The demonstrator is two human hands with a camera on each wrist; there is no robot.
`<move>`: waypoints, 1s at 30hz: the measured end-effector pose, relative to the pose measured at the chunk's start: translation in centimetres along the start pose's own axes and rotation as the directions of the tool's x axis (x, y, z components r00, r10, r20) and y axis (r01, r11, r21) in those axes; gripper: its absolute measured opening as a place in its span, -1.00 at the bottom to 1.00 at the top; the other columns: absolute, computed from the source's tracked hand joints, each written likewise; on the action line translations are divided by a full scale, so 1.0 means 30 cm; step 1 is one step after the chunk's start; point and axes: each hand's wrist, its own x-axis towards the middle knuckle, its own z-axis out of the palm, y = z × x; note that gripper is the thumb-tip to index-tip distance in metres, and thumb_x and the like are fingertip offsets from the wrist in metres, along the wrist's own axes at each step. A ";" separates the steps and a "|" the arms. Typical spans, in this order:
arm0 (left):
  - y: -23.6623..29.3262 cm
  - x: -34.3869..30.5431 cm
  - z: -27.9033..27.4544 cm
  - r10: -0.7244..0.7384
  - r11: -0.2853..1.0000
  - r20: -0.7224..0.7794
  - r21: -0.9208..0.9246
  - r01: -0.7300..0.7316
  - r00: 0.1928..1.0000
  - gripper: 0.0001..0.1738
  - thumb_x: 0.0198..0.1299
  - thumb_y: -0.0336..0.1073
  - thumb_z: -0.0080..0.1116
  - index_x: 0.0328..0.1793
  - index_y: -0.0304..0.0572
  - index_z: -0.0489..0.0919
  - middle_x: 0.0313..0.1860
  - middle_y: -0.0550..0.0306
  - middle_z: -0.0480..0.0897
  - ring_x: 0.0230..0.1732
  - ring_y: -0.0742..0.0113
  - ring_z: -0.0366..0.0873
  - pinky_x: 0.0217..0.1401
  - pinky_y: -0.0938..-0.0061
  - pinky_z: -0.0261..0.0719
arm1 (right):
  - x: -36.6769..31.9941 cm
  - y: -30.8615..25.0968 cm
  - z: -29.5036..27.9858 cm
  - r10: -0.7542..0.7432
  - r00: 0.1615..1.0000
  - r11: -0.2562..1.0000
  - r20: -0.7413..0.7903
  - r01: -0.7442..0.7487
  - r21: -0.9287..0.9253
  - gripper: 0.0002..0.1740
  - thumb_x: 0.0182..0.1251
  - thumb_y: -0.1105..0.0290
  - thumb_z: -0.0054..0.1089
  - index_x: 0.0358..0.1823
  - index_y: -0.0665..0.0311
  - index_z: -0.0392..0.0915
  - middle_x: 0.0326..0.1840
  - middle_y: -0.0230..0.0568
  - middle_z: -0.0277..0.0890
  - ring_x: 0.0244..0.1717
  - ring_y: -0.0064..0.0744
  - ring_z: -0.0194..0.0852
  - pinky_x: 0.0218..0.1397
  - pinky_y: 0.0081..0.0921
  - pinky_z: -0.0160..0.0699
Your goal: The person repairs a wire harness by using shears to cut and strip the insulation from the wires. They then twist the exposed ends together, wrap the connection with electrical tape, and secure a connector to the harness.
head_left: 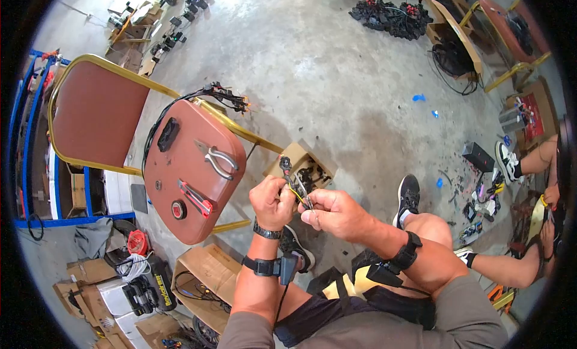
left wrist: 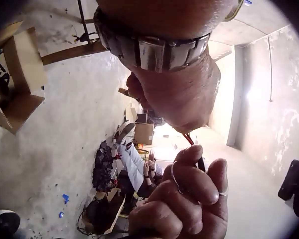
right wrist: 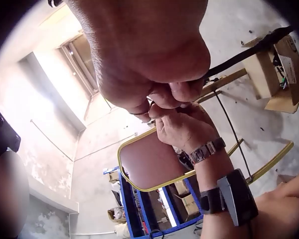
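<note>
The chair (head_left: 195, 138) stands ahead-left; the open box (head_left: 293, 151) lies beyond the hands. Yellow lettering on the black case (head_left: 161, 284) is too small to read surely. The left hand (head_left: 271, 203) and right hand (head_left: 338, 214) both grip by pinching. Between them, the wires (head_left: 293, 188) slant from the connector (head_left: 285, 163), nearer the left, towards the right fingertips.

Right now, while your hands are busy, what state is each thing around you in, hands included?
Left hand: closed, pinching the cable
Right hand: closed, pinching the cable's other part
Cable: held between both hands
Chair: standing, with tools on its seat
Pliers: lying down, handles spread
Small box: open, black parts inside
Larger box: open, cables inside
</note>
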 end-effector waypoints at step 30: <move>0.056 -0.009 0.009 -0.319 0.831 0.204 -0.409 0.377 0.925 -0.85 0.14 -0.55 0.02 -0.30 -0.44 0.62 -0.38 0.11 0.64 -0.41 0.44 0.56 -0.33 0.55 0.50 | -0.010 0.027 -0.048 -0.195 0.977 0.867 -0.091 0.128 -0.482 -0.84 0.23 0.48 0.20 -0.30 0.38 0.39 -0.52 -0.36 0.29 -0.44 -0.60 0.20 -0.36 -0.50 0.30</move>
